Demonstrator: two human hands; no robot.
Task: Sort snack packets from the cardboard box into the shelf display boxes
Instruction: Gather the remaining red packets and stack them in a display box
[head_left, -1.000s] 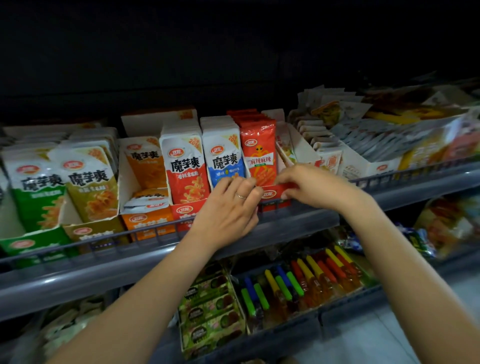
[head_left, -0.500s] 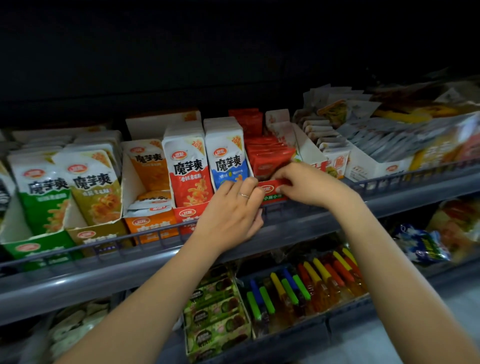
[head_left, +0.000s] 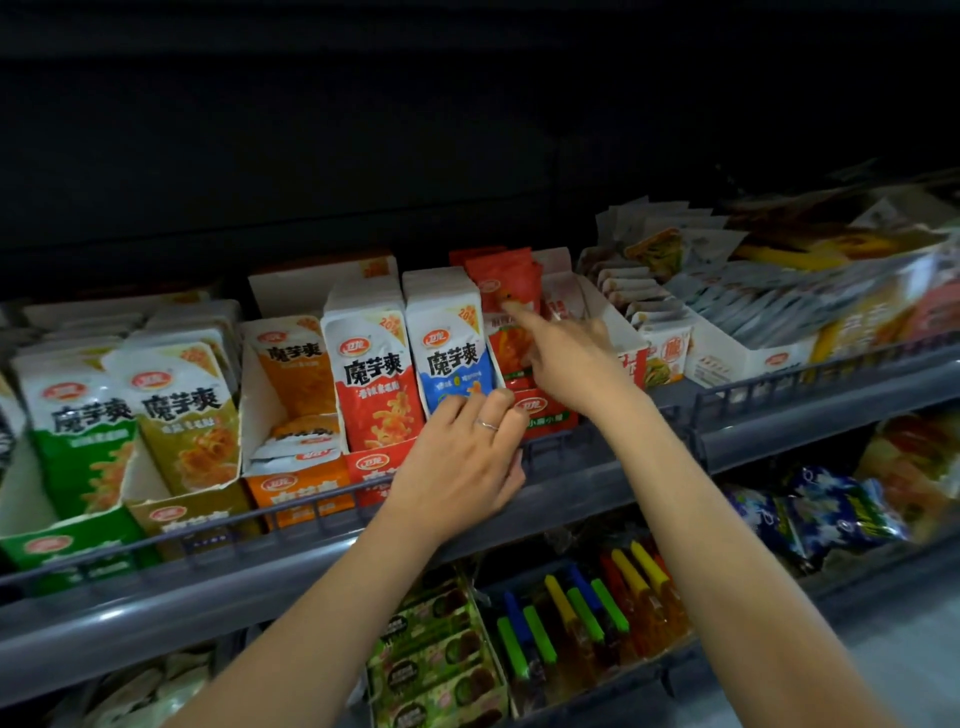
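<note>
1. Head view: the right hand (head_left: 571, 358), forefinger (head_left: 524, 319) out and the rest curled, presses the red snack packets (head_left: 506, 280) back in their red display box (head_left: 545, 415) on the upper shelf, apparently squaring the row.
2. The left hand (head_left: 457, 462), fingers straight, lies against the foot of the blue packet (head_left: 452, 353), likely steadying its neighbours.
3. Packets read "魔芋爽" under a red "卫龙" oval, with "20%" at the corner. The cardboard box is out of sight.

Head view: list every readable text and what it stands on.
"魔芋爽": green packet, olive packet, orange packet, red-white packet, blue packet.
"卫龙": oval logo on the red-white packet and blue packet.
"20%": top corner of the same two.
Small print on packets, box fronts and lower-shelf goods: too blurred to read.
</note>
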